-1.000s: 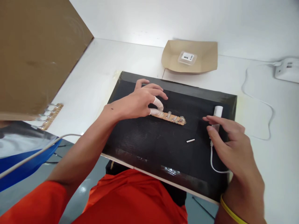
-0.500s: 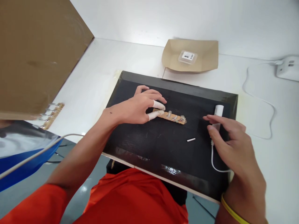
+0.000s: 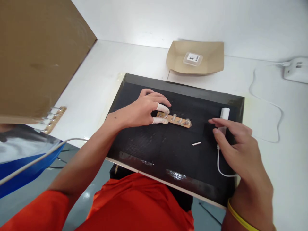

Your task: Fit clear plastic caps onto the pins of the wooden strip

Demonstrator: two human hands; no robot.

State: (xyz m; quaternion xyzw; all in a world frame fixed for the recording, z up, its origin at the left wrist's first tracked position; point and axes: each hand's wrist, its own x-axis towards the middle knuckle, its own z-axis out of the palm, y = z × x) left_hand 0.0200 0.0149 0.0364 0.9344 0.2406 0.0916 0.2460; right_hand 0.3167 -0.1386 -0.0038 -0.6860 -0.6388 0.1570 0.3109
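A white tabletop (image 3: pixel 262 166) runs back to a white wall (image 3: pixel 134 19), with a black mat (image 3: pixel 149 147) along its near edge. The right hand (image 3: pixel 240 150) curls loosely, fingertips apart; the left hand (image 3: pixel 141 110) has its white-sheathed thumb and forefinger spread about one end of a narrow tan strip (image 3: pixel 170 118), mid-mat, studded with clear, shiny lumps. A white cylinder (image 3: pixel 225 114) sits by the right hand.

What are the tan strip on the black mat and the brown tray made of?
The tan strip looks like matte wood or fibreboard, from its dull brown surface; its glinting clear lumps may be plastic or glue. The brown tray seems matte paperboard: thin, upturned walls.
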